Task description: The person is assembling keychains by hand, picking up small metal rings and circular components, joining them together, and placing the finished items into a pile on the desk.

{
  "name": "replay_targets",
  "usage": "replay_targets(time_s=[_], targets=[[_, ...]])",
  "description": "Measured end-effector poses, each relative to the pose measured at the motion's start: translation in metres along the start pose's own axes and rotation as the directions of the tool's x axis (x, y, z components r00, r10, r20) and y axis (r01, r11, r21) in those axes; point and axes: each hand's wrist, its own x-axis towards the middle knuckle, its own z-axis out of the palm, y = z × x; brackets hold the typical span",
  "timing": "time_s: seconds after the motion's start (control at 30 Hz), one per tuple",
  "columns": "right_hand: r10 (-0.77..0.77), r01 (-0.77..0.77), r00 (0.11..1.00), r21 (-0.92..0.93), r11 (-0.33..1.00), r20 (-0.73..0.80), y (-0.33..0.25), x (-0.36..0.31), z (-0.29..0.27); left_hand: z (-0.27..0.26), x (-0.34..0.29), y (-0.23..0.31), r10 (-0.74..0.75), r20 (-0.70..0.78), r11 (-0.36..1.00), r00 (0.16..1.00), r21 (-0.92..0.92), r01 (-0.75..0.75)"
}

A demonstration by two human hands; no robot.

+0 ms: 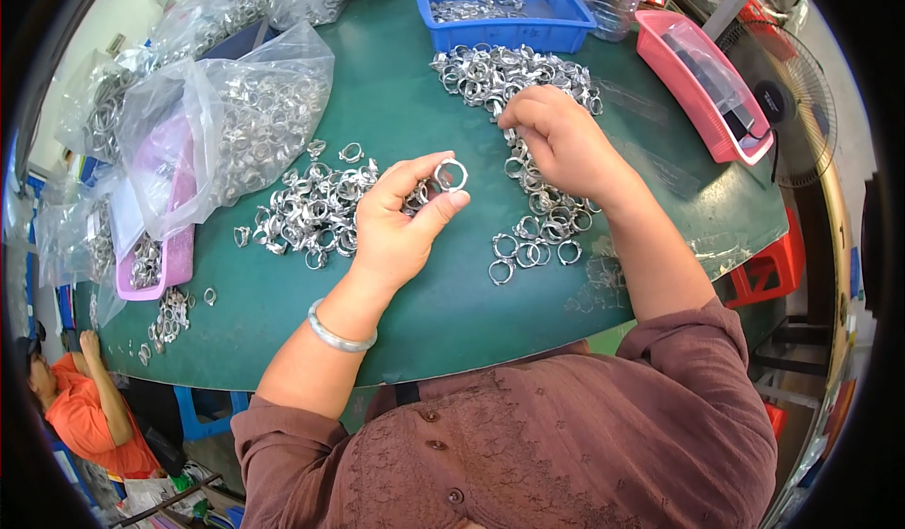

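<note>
My left hand (401,218) is closed, pinching a silver metal ring (463,176) upright between thumb and forefinger. Beneath and beside that hand spreads a loose pile of similar metal rings (316,210). My right hand (558,138) reaches to the near edge of a second, larger heap of rings (509,69), its fingers bent together. Whatever those fingertips grip is hidden. Below the right hand, more rings trail toward me, ending in a small cluster (528,246) on the green tabletop (424,317).
A blue tray (504,39) with rings stands at the far side. Pink basket (693,90) lies right, near a fan (797,95). At left are clear bags of rings (269,119) and a purple basket (177,265). Another person in orange (94,416) sits lower left.
</note>
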Motion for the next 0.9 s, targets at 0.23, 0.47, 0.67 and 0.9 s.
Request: replay_targets(time_s=[0.23, 0.47, 0.67, 0.9], targets=[[0.027, 0.045, 0.97, -0.288, 0.957, 0.242, -0.008, -0.01, 0.002, -0.011, 0.003, -0.006, -0.415, 0.284, 0.472, 0.864, -0.745, 0.471], [0.019, 0.02, 0.974, -0.169, 0.985, 0.224, -0.004, -0.01, 0.007, -0.015, 0.005, -0.013, -0.405, 0.37, 0.152, 0.836, -0.874, 0.461], [0.159, -0.224, 0.958, 0.282, 0.933, 0.237, -0.012, 0.0, 0.0, -0.013, 0.005, -0.012, -0.525, 0.372, 0.252, 0.766, -0.791, 0.557], [0.255, -0.447, 0.894, 0.75, 0.487, 0.367, -0.018, 0.0, 0.0, -0.009, 0.003, -0.006, -0.634, 0.347, 0.429, 0.691, -0.586, 0.687]])
